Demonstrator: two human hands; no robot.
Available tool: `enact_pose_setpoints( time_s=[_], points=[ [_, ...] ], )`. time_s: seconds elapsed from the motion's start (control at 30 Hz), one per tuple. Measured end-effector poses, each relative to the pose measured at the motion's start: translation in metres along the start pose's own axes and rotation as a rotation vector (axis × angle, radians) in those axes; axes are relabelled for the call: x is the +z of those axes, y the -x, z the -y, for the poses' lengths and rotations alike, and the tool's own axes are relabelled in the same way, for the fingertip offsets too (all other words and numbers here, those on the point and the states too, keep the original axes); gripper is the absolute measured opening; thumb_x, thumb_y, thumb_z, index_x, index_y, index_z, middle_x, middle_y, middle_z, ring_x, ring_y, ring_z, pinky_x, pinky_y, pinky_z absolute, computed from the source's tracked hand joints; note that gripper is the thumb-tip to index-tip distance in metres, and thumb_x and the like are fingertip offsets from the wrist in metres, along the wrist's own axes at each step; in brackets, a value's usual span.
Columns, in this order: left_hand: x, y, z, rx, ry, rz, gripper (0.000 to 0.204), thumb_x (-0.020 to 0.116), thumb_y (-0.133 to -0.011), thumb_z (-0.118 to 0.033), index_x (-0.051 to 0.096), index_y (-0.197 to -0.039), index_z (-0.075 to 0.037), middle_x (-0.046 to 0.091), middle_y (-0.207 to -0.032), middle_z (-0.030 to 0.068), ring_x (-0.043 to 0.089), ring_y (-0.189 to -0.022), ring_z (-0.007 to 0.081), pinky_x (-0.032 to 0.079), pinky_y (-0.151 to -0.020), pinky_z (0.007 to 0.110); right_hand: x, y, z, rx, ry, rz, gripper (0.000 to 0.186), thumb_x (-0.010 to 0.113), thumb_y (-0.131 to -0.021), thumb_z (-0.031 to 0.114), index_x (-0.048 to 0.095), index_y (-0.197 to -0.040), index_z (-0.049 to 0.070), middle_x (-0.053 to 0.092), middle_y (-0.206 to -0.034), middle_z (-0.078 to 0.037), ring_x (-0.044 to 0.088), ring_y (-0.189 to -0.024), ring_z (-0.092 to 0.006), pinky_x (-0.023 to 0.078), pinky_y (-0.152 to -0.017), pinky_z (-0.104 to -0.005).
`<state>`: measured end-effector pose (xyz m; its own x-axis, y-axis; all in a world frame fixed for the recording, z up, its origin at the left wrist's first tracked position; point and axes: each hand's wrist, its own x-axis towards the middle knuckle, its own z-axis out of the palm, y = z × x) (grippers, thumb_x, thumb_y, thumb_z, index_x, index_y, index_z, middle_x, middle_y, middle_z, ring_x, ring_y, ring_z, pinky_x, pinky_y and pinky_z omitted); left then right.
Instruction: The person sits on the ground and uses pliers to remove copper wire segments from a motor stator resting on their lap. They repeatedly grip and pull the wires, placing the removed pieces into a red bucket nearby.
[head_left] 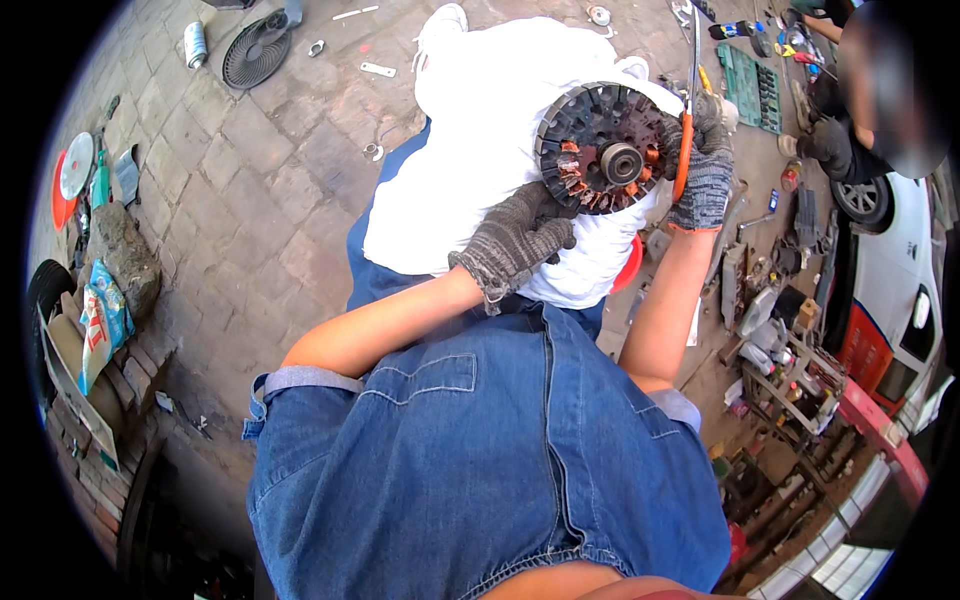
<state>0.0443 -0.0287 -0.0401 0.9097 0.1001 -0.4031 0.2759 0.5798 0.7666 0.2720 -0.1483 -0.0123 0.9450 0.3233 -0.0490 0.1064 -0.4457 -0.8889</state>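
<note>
A round, black-finned motor rotor with torn copper windings and a central bearing rests over the white cloth on my lap. My left hand, in a grey knit glove, grips the rotor's lower left rim; some of its fingertips are hidden. At the rotor's right side is my right hand, gloved the same way. Its fingers are closed round an orange-handled tool, whose long thin metal part points away from me. The exact kind of tool cannot be made out.
On the paving at far left lie a black fan grille and a spray can. A green socket case lies open at far right, near another person. Loose parts and a metal rack stand right, by a white car.
</note>
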Motion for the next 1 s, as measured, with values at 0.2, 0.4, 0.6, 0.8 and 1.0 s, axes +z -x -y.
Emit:
enact_pose_setpoints(
  time_s=[0.2, 0.4, 0.6, 0.8, 1.0],
  points=[
    [0.01, 0.0, -0.011, 0.177, -0.388, -0.27, 0.031, 0.074, -0.08, -0.025, 0.061, -0.094, -0.001, 0.062, -0.073, 0.0051, 0.056, -0.063, 0.0127, 0.047, -0.06, 0.028, -0.004, 0.03, -0.008, 0.002, -0.274, -0.064, 0.03, 0.072, -0.077, 0.0, 0.06, -0.104, 0.001, 0.064, -0.083, -0.005, 0.058, -0.061, -0.0099, 0.047, -0.052, -0.0225],
    [0.005, 0.005, -0.048, 0.265, -0.598, -0.221, 0.036, 0.075, -0.076, -0.034, 0.062, -0.089, -0.003, 0.06, -0.069, 0.009, 0.058, -0.06, 0.0197, 0.047, -0.059, 0.033, -0.013, 0.071, -0.004, 0.369, -0.421, -0.26, 0.025, 0.068, -0.08, 0.007, 0.058, -0.102, 0.0, 0.059, -0.068, -0.003, 0.051, -0.047, -0.0089, 0.037, -0.039, -0.0203],
    [-0.016, -0.037, -0.086, 0.348, -0.967, -0.145, 0.039, 0.071, -0.074, -0.038, 0.064, -0.09, -0.003, 0.064, -0.07, 0.0111, 0.063, -0.065, 0.0247, 0.05, -0.063, 0.035, -0.017, 0.084, -0.029, 0.395, -0.645, -0.236, 0.011, 0.062, -0.082, 0.01, 0.057, -0.089, 0.004, 0.049, -0.056, -0.001, 0.041, -0.037, -0.0097, 0.03, -0.033, -0.0228],
    [-0.021, -0.065, -0.119, 0.303, -1.151, -0.042, 0.041, 0.063, -0.081, -0.041, 0.066, -0.094, -0.002, 0.066, -0.082, 0.0192, 0.065, -0.078, 0.034, 0.05, -0.073, 0.041, -0.007, 0.09, 0.003, 0.377, -0.64, -0.259, 0.011, 0.065, -0.077, 0.007, 0.055, -0.081, 0.005, 0.042, -0.049, -0.001, 0.035, -0.033, -0.0112, 0.027, -0.033, -0.0244],
    [-0.013, -0.066, -0.14, 0.178, -1.595, 0.019, 0.043, 0.056, -0.085, -0.043, 0.067, -0.096, -0.003, 0.066, -0.082, 0.0201, 0.064, -0.077, 0.0355, 0.05, -0.074, 0.044, -0.001, 0.089, 0.012, 0.426, -0.448, -0.361, 0.022, 0.066, -0.079, 0.013, 0.068, -0.096, -0.002, 0.039, -0.048, 0.002, 0.032, -0.034, -0.0082, 0.022, -0.033, -0.023]
  ],
)
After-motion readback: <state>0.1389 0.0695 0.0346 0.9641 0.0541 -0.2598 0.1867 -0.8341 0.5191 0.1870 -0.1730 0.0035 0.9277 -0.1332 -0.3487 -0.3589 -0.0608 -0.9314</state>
